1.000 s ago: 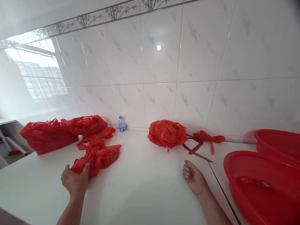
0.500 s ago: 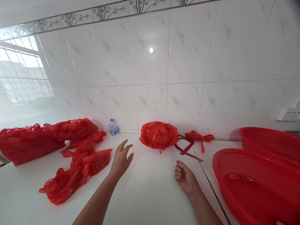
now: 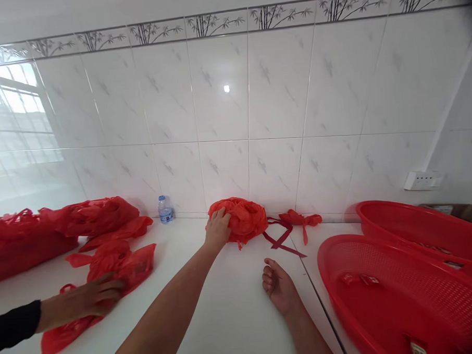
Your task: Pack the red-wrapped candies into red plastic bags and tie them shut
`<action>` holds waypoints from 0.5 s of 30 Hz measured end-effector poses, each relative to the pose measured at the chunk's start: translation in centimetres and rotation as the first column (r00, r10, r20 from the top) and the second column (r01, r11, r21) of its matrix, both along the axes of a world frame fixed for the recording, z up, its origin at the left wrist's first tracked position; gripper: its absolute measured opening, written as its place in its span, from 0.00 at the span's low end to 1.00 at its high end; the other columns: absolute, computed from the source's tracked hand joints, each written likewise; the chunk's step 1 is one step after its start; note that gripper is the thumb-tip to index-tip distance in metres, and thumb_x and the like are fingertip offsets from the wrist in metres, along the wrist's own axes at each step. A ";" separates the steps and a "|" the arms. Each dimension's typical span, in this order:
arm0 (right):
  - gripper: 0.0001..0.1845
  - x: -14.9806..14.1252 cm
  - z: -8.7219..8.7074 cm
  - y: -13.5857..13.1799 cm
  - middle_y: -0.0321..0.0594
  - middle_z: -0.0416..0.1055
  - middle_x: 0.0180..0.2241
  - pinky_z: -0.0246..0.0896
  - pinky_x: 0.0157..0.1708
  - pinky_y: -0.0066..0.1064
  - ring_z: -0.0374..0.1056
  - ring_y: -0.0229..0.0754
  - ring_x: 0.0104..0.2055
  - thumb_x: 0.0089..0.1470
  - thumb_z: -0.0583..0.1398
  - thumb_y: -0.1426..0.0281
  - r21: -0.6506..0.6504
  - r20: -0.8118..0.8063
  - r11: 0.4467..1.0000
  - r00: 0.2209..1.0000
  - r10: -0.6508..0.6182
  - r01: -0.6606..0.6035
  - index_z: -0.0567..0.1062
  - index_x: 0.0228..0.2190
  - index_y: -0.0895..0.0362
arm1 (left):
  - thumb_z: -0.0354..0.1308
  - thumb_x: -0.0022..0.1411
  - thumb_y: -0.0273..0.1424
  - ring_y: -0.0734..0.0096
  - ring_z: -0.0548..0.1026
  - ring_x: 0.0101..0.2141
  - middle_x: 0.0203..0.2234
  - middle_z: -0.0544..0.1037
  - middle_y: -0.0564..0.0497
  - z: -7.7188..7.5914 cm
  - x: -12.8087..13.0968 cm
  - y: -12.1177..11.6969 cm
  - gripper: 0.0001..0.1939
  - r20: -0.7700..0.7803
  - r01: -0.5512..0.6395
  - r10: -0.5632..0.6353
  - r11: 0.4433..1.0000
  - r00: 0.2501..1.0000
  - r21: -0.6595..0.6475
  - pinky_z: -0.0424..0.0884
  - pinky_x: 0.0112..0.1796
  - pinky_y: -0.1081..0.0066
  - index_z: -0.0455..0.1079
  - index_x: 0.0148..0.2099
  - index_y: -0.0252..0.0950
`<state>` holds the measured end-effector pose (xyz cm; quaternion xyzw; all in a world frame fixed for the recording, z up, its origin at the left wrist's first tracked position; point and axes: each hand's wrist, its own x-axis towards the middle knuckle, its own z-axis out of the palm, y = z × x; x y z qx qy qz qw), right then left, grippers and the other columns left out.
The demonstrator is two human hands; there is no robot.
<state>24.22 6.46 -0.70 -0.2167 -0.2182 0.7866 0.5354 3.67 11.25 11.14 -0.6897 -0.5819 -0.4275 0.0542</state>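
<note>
- The person's left hand (image 3: 218,230) reaches up from the bottom centre of the frame and lies on top of a crumpled red plastic bag bundle (image 3: 245,218). Its grip is narrow, with the fingers curled into the plastic, holding it.
- The bundle sits at the back of the white worktop (image 3: 226,318), mid-frame, right by the tiled wall (image 3: 222,136).
- The person's right hand (image 3: 278,287) rests on the worktop at lower centre, its back down. Its grip is loosely curled and holds nothing.
- The nearest thing to the right hand is a dark red ribbon (image 3: 280,240), which lies just beyond the fingers and beside the bundle.
- A knotted red plastic strip (image 3: 300,219) lies against the wall, just right of the ribbon.
- A co-worker's hand (image 3: 83,298), with a black sleeve (image 3: 15,325), comes in from the left edge and presses on a loose red plastic bag (image 3: 118,268).
- A long heap of red plastic bags (image 3: 54,226) fills the left of the frame, just behind the loose bag.
- A small water bottle (image 3: 165,210) stands upright against the wall, between the heap and the bundle.
- Two red plastic baskets sit at the right: a near one (image 3: 398,305) and, just behind it, a far one (image 3: 418,229).
- A white power socket (image 3: 422,180) is on the wall above the far basket.
</note>
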 end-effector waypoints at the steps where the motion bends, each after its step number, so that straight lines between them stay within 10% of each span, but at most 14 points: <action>1: 0.12 0.0 0.0 0.0 0.26 0.59 0.18 0.49 0.15 0.19 0.54 0.26 0.17 0.46 0.65 0.66 0.001 0.000 1.000 1.000 0.001 -0.001 0.70 0.32 0.55 | 0.55 0.50 0.21 0.52 0.65 0.52 0.49 0.71 0.44 0.3 -0.1 0.1 0.11 0.036 0.001 -0.001 1.000 0.999 0.012 0.63 0.49 0.56 0.71 0.37 0.38; 10: 0.12 0.1 0.1 -0.2 0.26 0.59 0.18 0.49 0.15 0.19 0.54 0.27 0.17 0.46 0.65 0.64 0.042 0.031 0.999 1.000 -0.003 0.001 0.70 0.32 0.56 | 0.46 0.61 0.30 0.68 0.72 0.41 0.43 0.73 0.48 3.0 0.7 -3.4 0.10 0.372 -0.023 -0.044 0.984 0.927 0.175 0.69 0.39 0.69 0.66 0.42 0.38; 15: 0.14 -0.5 1.4 -1.1 0.30 0.64 0.19 0.49 0.14 0.20 0.57 0.29 0.17 0.48 0.63 0.60 0.154 0.186 0.986 0.982 0.034 -0.063 0.72 0.33 0.56 | 0.48 0.58 0.27 0.65 0.72 0.41 0.41 0.74 0.49 -0.9 2.1 -8.3 0.10 0.413 0.115 -0.177 0.979 0.894 0.169 0.69 0.40 0.67 0.67 0.41 0.39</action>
